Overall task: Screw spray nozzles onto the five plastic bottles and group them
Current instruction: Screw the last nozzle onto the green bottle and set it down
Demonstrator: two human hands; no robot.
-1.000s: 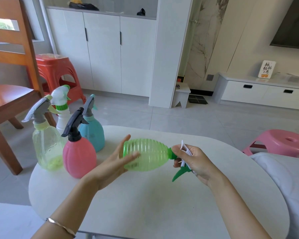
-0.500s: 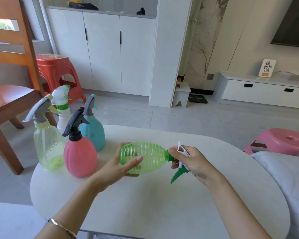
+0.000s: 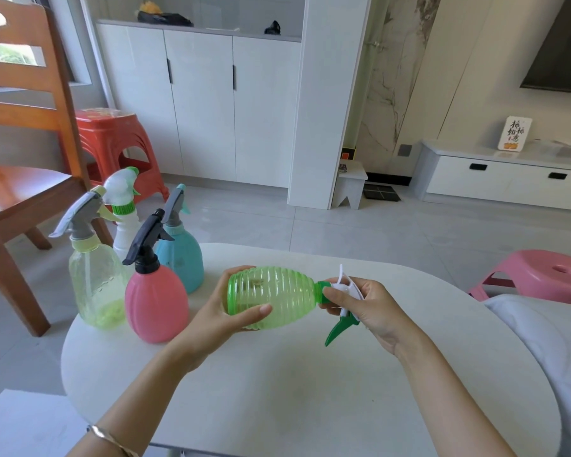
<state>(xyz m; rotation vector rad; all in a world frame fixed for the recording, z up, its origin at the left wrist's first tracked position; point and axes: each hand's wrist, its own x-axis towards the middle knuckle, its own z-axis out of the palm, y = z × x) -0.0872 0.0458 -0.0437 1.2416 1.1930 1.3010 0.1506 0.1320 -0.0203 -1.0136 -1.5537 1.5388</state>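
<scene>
Nearest the camera, at the middle of the frame, the person holds the ribbed green bottle (image 3: 274, 296) on its side just above the white worktop (image 3: 277, 390). The left hand (image 3: 221, 318) is curled around the bottle's base, thumb over the near side and fingers behind, likely to steady the body while the top is twisted. The right hand (image 3: 366, 308) is closed around the white-and-green spray nozzle (image 3: 342, 300) at the neck, its green trigger hanging down toward the worktop. The bottle's long axis runs almost level across the frame, base to the left, neck to the right. Holding it sideways between both hands probably lets each wrist turn against the other.

Farther back, at the left of the frame, four bottles stand upright and close together on the worktop's edge, nozzles already on: the pink bottle (image 3: 155, 301) in front, the pale yellow-green bottle (image 3: 94, 285) beside it, the blue bottle (image 3: 182, 258) and the white bottle (image 3: 124, 232) behind. That cluster seems the place meant for the fifth.
</scene>
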